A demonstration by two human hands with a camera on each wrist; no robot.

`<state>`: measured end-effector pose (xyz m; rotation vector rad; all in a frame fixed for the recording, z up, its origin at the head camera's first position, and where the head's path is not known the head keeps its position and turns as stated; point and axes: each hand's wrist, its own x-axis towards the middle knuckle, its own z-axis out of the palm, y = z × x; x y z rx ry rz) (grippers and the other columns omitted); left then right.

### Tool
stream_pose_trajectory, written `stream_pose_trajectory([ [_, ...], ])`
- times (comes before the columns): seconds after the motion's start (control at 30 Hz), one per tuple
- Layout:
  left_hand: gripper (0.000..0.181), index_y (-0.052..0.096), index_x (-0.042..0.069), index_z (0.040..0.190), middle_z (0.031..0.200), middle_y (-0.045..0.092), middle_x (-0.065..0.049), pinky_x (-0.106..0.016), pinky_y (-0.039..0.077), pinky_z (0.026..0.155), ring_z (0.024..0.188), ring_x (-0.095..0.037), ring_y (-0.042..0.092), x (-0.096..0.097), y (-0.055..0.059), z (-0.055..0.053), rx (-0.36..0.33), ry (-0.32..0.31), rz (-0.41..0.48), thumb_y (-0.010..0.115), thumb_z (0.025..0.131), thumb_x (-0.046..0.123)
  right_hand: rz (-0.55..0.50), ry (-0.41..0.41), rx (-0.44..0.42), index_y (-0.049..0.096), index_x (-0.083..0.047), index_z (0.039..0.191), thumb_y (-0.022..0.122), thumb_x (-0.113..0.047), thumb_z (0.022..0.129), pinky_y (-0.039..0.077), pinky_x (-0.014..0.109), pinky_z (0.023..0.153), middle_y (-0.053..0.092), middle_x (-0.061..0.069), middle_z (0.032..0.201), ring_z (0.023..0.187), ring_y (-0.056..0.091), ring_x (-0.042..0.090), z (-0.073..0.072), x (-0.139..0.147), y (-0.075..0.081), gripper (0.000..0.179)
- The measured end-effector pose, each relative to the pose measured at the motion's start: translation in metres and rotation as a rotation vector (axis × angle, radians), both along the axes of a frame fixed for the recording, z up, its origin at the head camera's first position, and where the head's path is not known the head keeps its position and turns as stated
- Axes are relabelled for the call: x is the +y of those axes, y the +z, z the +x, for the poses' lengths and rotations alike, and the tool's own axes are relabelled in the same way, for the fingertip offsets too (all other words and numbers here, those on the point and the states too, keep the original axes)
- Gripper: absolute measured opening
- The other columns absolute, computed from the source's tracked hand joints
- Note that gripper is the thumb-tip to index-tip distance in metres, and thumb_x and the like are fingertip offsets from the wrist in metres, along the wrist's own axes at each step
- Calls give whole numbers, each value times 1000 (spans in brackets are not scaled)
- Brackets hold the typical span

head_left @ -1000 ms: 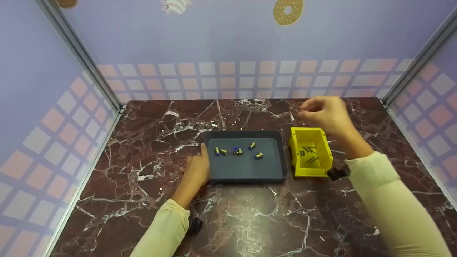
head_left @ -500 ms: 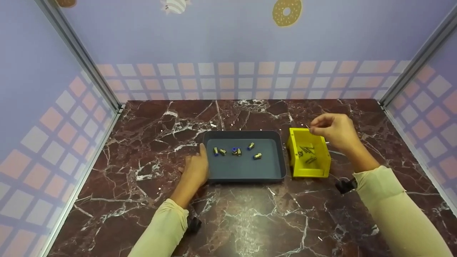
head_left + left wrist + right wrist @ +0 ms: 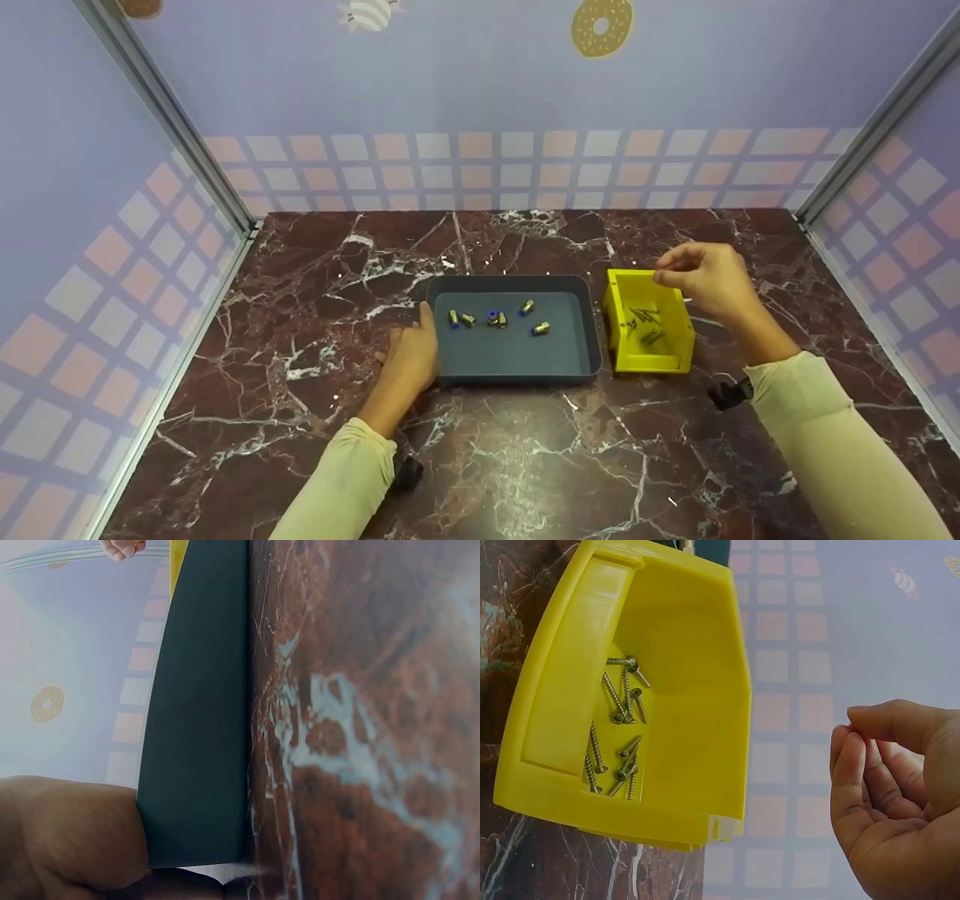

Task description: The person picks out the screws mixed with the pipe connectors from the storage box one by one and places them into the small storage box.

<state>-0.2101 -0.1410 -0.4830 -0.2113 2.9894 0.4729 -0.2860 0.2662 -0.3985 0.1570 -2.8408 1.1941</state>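
Observation:
My left hand point(image 3: 411, 351) rests against the left end of a dark grey tray point(image 3: 517, 358), one finger lying straight along its side. Several brass fittings with blue collars point(image 3: 541, 328) lie loose on the tray's floor. My right hand point(image 3: 712, 283) hovers just above the far right rim of a yellow bin point(image 3: 654, 364). In the right wrist view its thumb and index fingertips meet, the other fingers are curled, and nothing shows between them. Several screws point(image 3: 612, 696) lie in the bin. In the left wrist view the tray's side wall hides its contents.
The bin stands close to the tray's right end, with a narrow gap between. Both sit on a dark red marbled tabletop point(image 3: 517, 457). Printed walls with checks point(image 3: 480, 172) close in the back and both sides.
My right hand has come down and slightly right, from behind the bin to its far right rim, and is nearly still now. My left hand, the tray and the bin keep their places.

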Motion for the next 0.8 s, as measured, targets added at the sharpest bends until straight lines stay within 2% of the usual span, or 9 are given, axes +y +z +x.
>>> stream_pose_trajectory([
  [0.3,82,11,11,151,138,48,-18,-79,23,89,127,-49,35,-1,-1,-1,-20,34,38,55,83,2,35,-7,35,71,-18,89,76,-33,77,51,29,65,71,1,85,74,63,16,2,2,-10,20],
  [0.57,82,14,9,150,131,54,-19,-79,29,85,121,-49,42,-3,-3,-3,7,10,9,57,81,4,34,-24,53,71,-14,91,76,-28,78,53,25,60,71,6,86,71,64,16,4,14,-17,19],
  [0.6,83,14,9,150,130,55,-19,-79,30,84,121,-49,43,-3,-3,-4,11,6,6,58,80,5,30,-29,59,71,-14,91,75,-29,79,53,24,59,71,6,87,71,64,16,4,15,-17,20],
  [0.7,84,13,7,150,122,59,-21,-69,43,82,114,-48,48,-4,-2,-5,12,-29,-41,58,79,4,22,-48,76,71,-15,92,67,-42,83,54,26,59,71,5,87,70,65,15,6,20,-19,28],
  [0.8,82,12,7,150,121,60,-20,-64,47,78,112,-48,50,-4,0,-5,3,-36,-53,57,81,7,32,-64,101,71,-17,95,55,-56,86,54,27,58,71,4,88,71,65,14,6,22,-21,43],
])
